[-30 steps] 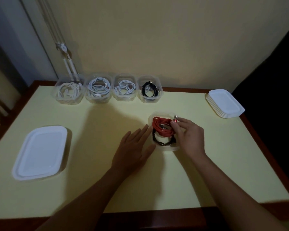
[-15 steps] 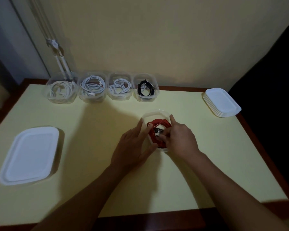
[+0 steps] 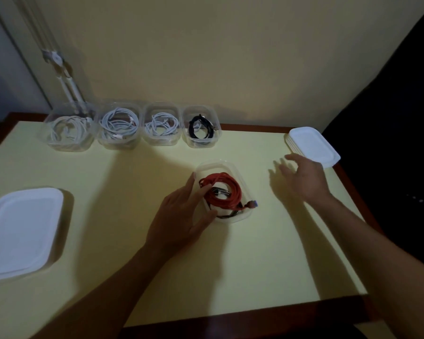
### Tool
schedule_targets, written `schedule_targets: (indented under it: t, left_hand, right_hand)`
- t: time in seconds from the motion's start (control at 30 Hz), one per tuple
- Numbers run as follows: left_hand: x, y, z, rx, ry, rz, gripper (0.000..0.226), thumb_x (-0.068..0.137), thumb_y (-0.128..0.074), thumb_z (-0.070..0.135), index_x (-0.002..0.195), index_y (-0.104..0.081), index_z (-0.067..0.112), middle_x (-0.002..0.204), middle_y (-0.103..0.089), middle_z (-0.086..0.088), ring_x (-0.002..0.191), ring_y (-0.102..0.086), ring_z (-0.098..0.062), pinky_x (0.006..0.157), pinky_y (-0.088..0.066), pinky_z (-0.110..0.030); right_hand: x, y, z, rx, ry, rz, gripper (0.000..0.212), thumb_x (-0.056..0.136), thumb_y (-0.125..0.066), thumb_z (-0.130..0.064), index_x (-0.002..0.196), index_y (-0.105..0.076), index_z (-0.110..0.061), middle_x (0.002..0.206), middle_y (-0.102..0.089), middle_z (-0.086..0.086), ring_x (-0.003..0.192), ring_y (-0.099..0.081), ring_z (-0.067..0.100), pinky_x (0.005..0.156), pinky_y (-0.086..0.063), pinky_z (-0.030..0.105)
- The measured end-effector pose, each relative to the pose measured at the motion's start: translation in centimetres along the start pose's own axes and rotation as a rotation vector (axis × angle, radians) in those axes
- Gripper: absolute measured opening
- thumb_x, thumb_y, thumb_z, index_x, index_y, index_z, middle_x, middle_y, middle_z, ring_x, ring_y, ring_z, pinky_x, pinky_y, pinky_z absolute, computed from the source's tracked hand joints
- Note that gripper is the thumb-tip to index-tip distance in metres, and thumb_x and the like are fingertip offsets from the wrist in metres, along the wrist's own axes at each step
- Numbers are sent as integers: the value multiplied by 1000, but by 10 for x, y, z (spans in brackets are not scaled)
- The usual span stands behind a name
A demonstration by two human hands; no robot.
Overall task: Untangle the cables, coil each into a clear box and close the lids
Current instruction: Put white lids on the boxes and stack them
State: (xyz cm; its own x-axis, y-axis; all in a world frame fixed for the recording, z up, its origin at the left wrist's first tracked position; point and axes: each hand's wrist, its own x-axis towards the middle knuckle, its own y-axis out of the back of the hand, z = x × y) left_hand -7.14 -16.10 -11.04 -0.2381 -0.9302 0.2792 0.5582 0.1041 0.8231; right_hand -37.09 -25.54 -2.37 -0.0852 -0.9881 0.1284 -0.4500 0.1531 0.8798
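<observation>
While around the clear box (image 3: 233,165), left hand (image 3: 179,216).

Dim yellowish light casts soft shadows on the table (image 3: 132,265); the right hand (image 3: 304,177) is blurred, edges bowed.

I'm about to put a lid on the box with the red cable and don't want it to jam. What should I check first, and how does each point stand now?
1. Red cable wholly inside the box: not ok. Its plug sticks out over the rim on the near right side.
2. Box steadied: ok. The left hand holds its side.
3. Right hand free: ok. It is open and holds nothing.
4. Lid within reach: ok. The stack of lids lies just beyond the right hand.
5. Coil lower than the rim: cannot tell.
</observation>
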Motion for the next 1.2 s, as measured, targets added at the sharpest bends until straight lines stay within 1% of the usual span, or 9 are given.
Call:
schedule_targets:
  t: [0.13,0.37,0.53,0.67,0.87,0.97,1.03,1.13,1.2]
  left_hand:
    - [1,2,1,8,-23,23,66,97,-35,65,154,-29,33,164,-23,-10,132,-51,-29,105,-44,-42]
    - [1,6,7,28,-29,42,66,96,-41,59,154,-33,27,163,-26,-11,131,-50,-25,102,-39,-33]
    - [2,7,8,38,-29,44,68,97,-40,59,154,-34,24,163,-26,-11,132,-48,-24,102,-37,-31]
    - [1,7,10,32,-34,54,67,97,-39,60,154,-34,25,163,-26,-9,133,-46,-21,102,-33,-26]
    - [1,8,11,26,-12,35,68,96,-39,61,156,-30,29,164,-24,-8,133,-47,-24,101,-36,-31]
    - [-1,7,11,28,25,37,74,95,-33,69,157,-26,30,166,-19,-7,143,-36,-25,110,-36,-40]
    - [-3,8,13,48,44,53,83,90,-32,77,157,-25,30,167,-14,-5,150,-23,-27,116,-30,-45]
    - [-11,9,19,11,62,104,104,77,-48,85,158,-22,25,168,-3,-4,154,-8,-28,119,-19,-46]
    - [-15,9,29,-46,96,80,121,67,-54,90,160,-12,25,168,6,0,155,-1,-24,120,-13,-43]
  right_hand:
    - [35,9,48,-478,-48,57,28,98,-49,-25,109,-62,-4,103,-64,14,93,-65,36,76,-57,46]
    - [56,11,66,-668,22,47,24,101,-45,-22,99,-66,-11,83,-64,11,74,-62,29,73,-54,39]
    - [65,14,65,-785,164,-6,21,97,-46,-19,105,-60,-6,99,-63,13,85,-59,30,75,-46,40]
    - [64,8,72,-849,222,48,19,97,-48,-17,108,-59,-6,101,-61,13,87,-58,28,77,-42,39]
    - [60,9,73,-612,270,172,12,97,-51,-13,101,-58,-5,97,-60,15,93,-59,34,96,-42,49]
    - [38,10,48,-415,279,244,12,97,-54,-15,97,-60,-5,92,-63,14,85,-60,32,82,-48,45]
    - [13,6,25,-259,296,233,17,98,-56,-17,105,-63,-3,100,-66,15,89,-63,31,77,-51,41]
    - [-37,-1,-4,-84,368,117,28,100,-59,-17,124,-60,-5,124,-65,13,110,-62,28,91,-52,43]
    - [-66,-6,-18,-10,425,34,24,101,-58,-20,121,-61,-8,132,-63,7,120,-58,25,97,-49,41]
